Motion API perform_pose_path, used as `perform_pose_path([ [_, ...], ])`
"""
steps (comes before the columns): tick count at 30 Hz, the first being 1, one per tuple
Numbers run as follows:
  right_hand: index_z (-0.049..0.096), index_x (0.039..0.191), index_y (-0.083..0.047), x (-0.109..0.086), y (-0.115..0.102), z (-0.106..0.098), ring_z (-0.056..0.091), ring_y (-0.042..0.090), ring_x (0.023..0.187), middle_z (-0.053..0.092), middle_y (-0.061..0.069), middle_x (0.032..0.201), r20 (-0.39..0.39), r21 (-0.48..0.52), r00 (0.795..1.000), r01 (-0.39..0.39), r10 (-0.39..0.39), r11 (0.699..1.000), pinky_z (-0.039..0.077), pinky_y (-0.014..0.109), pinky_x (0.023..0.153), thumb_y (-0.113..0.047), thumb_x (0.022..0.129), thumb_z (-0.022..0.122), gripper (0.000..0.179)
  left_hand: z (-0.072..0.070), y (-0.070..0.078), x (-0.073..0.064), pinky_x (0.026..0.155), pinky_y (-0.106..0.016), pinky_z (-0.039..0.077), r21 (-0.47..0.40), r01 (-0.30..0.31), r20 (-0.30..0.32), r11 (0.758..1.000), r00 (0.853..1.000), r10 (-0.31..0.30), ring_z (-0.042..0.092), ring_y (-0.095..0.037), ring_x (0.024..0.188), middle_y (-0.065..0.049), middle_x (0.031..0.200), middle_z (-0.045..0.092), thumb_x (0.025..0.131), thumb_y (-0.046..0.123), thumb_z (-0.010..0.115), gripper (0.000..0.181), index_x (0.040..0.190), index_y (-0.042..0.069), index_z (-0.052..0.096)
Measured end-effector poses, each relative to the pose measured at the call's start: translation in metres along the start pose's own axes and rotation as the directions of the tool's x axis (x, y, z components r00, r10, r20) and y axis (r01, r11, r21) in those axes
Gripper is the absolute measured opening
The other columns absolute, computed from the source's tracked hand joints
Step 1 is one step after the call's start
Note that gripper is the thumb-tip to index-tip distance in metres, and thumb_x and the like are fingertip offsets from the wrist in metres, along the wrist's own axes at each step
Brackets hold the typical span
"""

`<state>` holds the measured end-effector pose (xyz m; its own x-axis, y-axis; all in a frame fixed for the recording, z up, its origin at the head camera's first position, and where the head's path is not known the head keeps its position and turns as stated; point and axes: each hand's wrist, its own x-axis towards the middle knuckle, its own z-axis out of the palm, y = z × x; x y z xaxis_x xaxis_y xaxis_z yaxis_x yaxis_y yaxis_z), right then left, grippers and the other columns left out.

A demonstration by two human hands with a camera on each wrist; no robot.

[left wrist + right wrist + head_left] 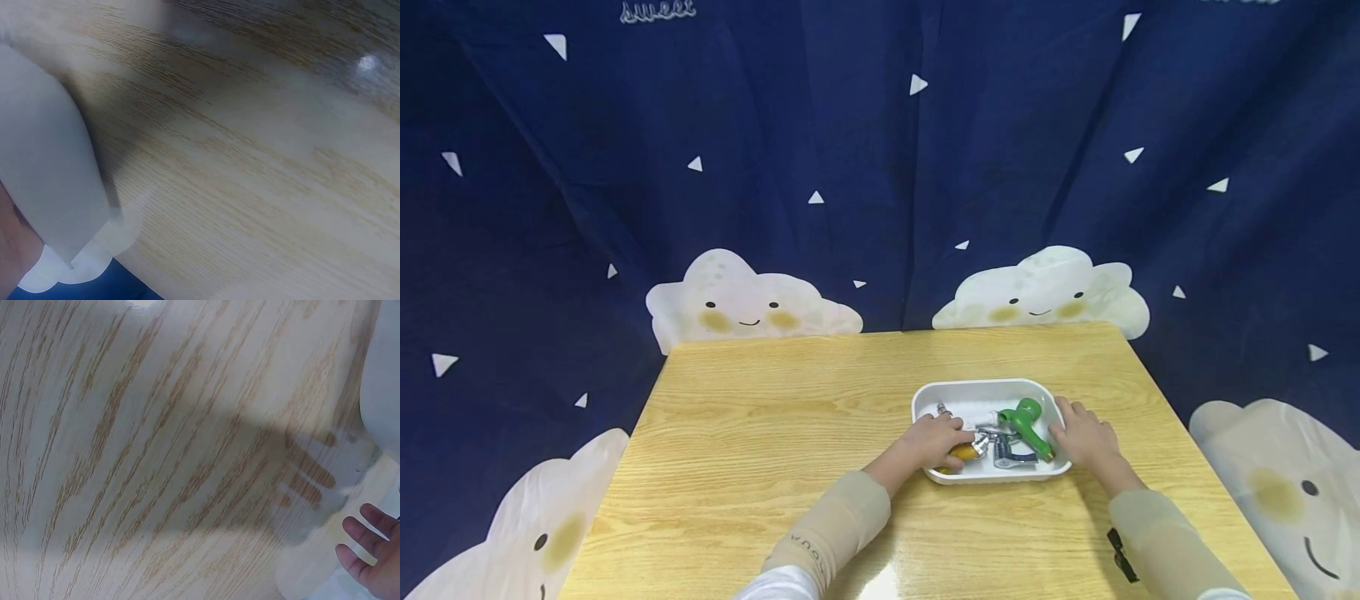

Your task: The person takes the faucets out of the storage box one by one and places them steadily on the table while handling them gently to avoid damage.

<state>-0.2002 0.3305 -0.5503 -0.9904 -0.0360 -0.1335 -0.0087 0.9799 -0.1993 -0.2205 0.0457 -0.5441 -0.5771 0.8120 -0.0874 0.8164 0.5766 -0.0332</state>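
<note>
A white tray (981,477) with rounded corners sits on the wooden table and holds several tap-like fittings. Over its left end reaches my left hand (931,440), pinching a yellow and silver fitting (967,452) between thumb and fingers inside the tray. Beside that lie chrome pieces (1000,454) and a green plastic tap (1028,427). My right hand (1088,437) is at the tray's right end, thumb by the rim and fingers loosely extended. In the right wrist view those fingers (356,536) are spread, near the tray's outer wall (382,387). The left wrist view shows mostly tray wall (47,144).
The light wooden table (760,417) stretches far to the left of the tray. A small black object (1122,557) shows beside my right forearm. Behind the table hangs a dark blue curtain (865,150) with white clouds and triangles.
</note>
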Motion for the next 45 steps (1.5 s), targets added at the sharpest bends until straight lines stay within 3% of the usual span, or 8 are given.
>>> perform_pose_path([
  [10,0.027,0.138,0.0,0.0,0.0,0.0,0.042,0.051,0.108,0.04,0.032,0.124,-0.005,-0.001,1.0,0.003,-0.003,1.0,0.038,0.065,0.079,-0.032,0.094,0.031,0.055,-0.002,-0.001,-0.002,0.064,-0.021,0.037,-0.061,0.008,-0.011,0.998,1.0,-0.009,0.046,-0.007,0.087,0.008,0.097,0.05,0.081,0.048,0.058,0.038,0.114,0.03,0.054],
  [21,0.026,0.138,0.001,0.0,0.0,0.0,0.042,0.051,0.109,0.039,0.032,0.124,0.001,-0.001,1.0,-0.001,0.001,1.0,0.038,0.066,0.079,-0.032,0.093,0.031,0.055,-0.006,-0.001,-0.001,0.079,-0.029,0.041,-0.074,0.043,-0.028,0.996,0.999,-0.045,0.046,-0.008,0.092,0.007,0.104,0.05,0.085,0.05,0.054,0.045,0.125,0.03,0.05],
  [29,0.026,0.138,0.001,0.001,0.0,0.002,0.042,0.051,0.108,0.039,0.032,0.125,-0.002,-0.003,1.0,-0.004,0.004,1.0,0.037,0.066,0.08,-0.032,0.093,0.032,0.055,-0.014,-0.003,0.001,0.089,-0.035,0.04,-0.085,0.079,-0.071,0.993,0.994,-0.085,0.046,-0.01,0.095,0.008,0.103,0.05,0.083,0.052,0.055,0.046,0.124,0.03,0.051],
  [40,0.027,0.138,0.0,0.001,0.001,0.001,0.043,0.051,0.107,0.04,0.032,0.124,-0.019,-0.008,1.0,0.006,-0.006,1.0,0.038,0.066,0.079,-0.033,0.093,0.032,0.055,-0.027,-0.007,0.002,0.088,-0.037,0.039,-0.1,0.128,-0.095,0.987,0.986,-0.138,0.043,-0.009,0.089,0.009,0.095,0.045,0.083,0.049,0.056,0.039,0.117,0.031,0.053],
  [45,0.027,0.138,0.0,0.001,0.001,0.001,0.042,0.051,0.108,0.039,0.032,0.125,-0.018,-0.009,1.0,0.007,-0.007,1.0,0.037,0.066,0.079,-0.033,0.093,0.032,0.056,-0.032,-0.008,0.002,0.091,-0.041,0.039,-0.111,0.146,-0.114,0.983,0.981,-0.159,0.045,-0.01,0.093,0.007,0.1,0.048,0.083,0.047,0.056,0.039,0.118,0.029,0.053],
])
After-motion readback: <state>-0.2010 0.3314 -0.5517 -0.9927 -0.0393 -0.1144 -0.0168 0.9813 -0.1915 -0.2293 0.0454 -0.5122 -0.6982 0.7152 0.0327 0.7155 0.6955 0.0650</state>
